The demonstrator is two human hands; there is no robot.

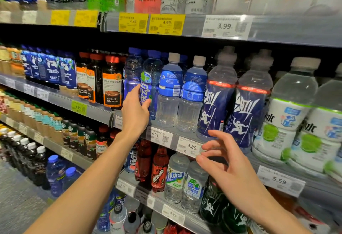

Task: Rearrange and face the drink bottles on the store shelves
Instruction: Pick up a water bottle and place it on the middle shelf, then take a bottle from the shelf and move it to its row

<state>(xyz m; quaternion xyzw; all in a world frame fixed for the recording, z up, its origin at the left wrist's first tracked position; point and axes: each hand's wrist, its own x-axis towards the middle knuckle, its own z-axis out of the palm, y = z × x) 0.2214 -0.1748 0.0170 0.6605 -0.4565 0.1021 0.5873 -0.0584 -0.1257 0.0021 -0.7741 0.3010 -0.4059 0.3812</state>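
On the mid-frame shelf (166,137), your left hand (135,115) grips the blue-capped bottle (150,78); turn its label forward, right hand (227,167) empty, fingers spread.

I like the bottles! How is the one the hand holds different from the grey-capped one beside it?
The held bottle has a blue cap and a long blue label; the left hand grips it. The grey-capped bottle wears a short upper label, untouched. Both stand upright with clear plastic.

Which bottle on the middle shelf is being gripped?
The blue-capped bottle left of the two grey-capped ones; the left hand wraps it. The right hand holds nothing.
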